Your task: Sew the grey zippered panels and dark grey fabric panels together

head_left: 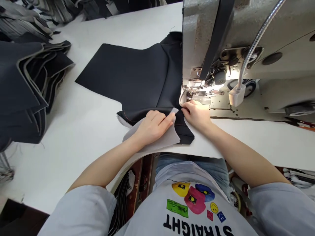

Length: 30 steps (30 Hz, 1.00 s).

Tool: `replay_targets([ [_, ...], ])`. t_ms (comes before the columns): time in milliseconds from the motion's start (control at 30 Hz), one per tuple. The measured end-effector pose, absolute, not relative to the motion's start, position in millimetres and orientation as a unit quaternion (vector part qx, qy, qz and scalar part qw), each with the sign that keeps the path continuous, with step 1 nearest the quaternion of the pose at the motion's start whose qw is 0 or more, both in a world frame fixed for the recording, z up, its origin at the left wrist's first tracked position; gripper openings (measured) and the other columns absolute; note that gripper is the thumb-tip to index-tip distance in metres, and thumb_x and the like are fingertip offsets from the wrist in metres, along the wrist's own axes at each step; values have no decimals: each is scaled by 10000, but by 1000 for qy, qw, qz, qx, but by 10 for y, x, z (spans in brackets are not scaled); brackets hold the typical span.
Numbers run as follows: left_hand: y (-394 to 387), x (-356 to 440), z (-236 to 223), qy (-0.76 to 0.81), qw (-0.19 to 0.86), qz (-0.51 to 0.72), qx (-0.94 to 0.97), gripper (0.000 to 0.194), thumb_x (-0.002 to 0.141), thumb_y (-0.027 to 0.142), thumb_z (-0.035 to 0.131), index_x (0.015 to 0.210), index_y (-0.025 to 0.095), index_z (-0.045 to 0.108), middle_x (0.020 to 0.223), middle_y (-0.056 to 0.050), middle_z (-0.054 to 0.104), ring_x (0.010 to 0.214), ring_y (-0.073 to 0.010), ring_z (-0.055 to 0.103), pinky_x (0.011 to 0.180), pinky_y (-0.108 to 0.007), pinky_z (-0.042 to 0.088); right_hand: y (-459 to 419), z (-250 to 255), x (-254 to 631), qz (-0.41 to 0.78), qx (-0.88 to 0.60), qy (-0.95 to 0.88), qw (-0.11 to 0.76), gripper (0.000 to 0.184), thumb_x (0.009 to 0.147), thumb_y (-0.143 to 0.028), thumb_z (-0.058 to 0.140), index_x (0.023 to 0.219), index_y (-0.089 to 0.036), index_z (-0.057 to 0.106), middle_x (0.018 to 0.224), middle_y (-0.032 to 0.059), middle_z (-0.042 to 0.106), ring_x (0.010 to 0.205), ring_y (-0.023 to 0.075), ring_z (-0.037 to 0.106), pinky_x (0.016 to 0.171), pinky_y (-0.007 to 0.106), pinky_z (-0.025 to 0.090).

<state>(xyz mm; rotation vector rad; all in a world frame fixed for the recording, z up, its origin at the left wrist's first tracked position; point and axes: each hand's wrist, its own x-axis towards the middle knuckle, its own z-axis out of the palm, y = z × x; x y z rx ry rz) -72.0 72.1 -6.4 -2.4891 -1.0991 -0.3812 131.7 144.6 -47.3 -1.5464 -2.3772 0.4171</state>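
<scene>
A sewn black fabric panel (137,72) with pale grey backing lies on the white table, its right edge running under the sewing machine (197,93). My left hand (154,126) has its fingers closed on the panel's folded-over near edge, where the grey backing (167,136) faces up. Close to the lit presser foot (189,95), my right hand (195,113) pinches the panel's edge between thumb and fingers. A line of red stitching shows along the near fold. The fingertips partly hide the fabric they grip.
Folded black panels (22,88) are stacked on the table's left side, with a heap of grey and black pieces (27,19) behind them. The machine's lamp (237,95) hangs on a flexible metal neck at right. Orange-handled scissors (301,124) lie at the far right.
</scene>
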Motion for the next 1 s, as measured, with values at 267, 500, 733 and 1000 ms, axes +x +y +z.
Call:
replay_targets([
  [267,1133,-505,-234,-444,105,-18,-890,432,1069,302,316,1342,59,548,874,-112,578,849,-240,566,713,-350,414,1453,-360,1258,105,-527,-842,40,313,980,-162,353,1033,-100,655,1022,181,669,948,281,575,708,321,371],
  [500,1138,-477,-405,-450,98,-34,-887,463,1077,321,278,1239,46,613,771,-94,558,767,-235,546,661,-352,355,1519,-261,1283,120,-526,-842,-6,270,991,-229,413,1053,-131,657,1035,163,687,988,281,612,661,306,353],
  [733,1139,-479,-459,-433,130,-93,-887,438,1077,313,299,1198,82,650,782,-84,578,776,-220,548,679,-347,368,1535,-241,1319,117,-506,-854,-17,282,985,-280,437,1074,-137,664,1102,176,664,1030,287,593,656,310,355],
  [1000,1128,-475,-364,-453,7,-9,-891,447,1029,238,307,1371,45,521,919,-126,573,892,-260,554,760,-374,443,1569,-207,1291,144,-519,-842,-29,273,974,-222,425,1078,-150,667,1104,160,670,1033,283,622,645,303,374],
])
